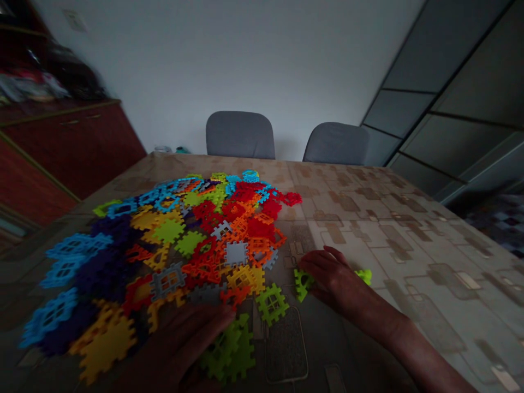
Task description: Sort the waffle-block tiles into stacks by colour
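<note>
My left hand point(190, 335) is at the front, its fingers closed around several green interlocking tiles point(229, 349), one with a window grid; its thumb side is dark and partly hidden. Right of the heap, my right hand point(327, 270) reaches down with bent fingers on a green triangular tile point(303, 284), covering part of it. Another green piece point(363, 277) shows behind my right wrist. Between the two hands, a green window tile point(272, 304) lies flat on the tabletop.
A wide heap of plastic tiles in red point(262, 229), blue point(67, 262), yellow point(108, 338), purple, orange and grey point(236, 253) covers the table's left side. Two grey chairs point(240, 134) stand beyond the patterned tablecloth point(368, 218). A reddish cabinet point(77, 147) is at left.
</note>
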`<act>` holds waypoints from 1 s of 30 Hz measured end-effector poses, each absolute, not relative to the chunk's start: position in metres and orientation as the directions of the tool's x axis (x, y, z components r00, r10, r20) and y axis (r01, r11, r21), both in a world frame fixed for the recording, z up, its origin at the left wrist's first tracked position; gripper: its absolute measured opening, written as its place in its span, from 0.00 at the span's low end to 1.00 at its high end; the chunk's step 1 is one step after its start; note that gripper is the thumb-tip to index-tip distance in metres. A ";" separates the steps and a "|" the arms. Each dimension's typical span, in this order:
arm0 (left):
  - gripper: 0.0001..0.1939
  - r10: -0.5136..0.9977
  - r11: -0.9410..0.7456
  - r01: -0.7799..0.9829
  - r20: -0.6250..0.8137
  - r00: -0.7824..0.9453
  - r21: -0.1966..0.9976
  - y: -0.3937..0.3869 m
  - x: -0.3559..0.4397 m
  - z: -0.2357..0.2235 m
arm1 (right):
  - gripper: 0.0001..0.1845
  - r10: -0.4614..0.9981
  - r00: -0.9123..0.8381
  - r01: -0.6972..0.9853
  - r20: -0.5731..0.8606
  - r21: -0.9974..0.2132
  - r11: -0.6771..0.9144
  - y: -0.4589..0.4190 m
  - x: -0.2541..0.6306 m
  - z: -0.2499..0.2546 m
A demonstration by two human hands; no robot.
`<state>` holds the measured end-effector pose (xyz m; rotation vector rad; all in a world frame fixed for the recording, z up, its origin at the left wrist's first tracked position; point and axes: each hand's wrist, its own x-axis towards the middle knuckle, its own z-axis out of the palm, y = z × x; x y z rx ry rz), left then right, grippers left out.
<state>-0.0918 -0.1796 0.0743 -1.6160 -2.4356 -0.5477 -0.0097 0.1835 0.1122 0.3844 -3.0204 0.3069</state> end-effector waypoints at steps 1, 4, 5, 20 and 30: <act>0.35 0.844 0.363 0.909 0.341 -0.413 0.204 -0.179 -0.091 0.076 | 0.29 -0.245 -0.962 -0.264 0.117 -0.196 0.944 0.183 -0.009 0.114; 0.34 0.839 0.389 0.903 0.335 -0.429 0.183 -0.178 -0.089 0.082 | 0.29 -0.274 -0.946 -0.312 0.174 -0.263 0.913 0.176 -0.005 0.123; 0.34 0.842 0.390 0.904 0.331 -0.427 0.174 -0.179 -0.089 0.084 | 0.27 -0.275 -0.942 -0.324 0.194 -0.294 0.899 0.172 -0.004 0.127; 0.33 0.854 0.339 0.935 0.380 -0.354 0.109 -0.166 -0.079 0.106 | 0.10 -0.367 -0.925 -0.368 0.094 -0.461 0.808 0.099 0.010 0.133; 0.32 0.768 0.523 0.838 0.339 -0.543 0.157 -0.163 -0.092 0.098 | 0.10 -0.346 -0.923 -0.385 0.169 -0.434 0.814 0.099 0.006 0.125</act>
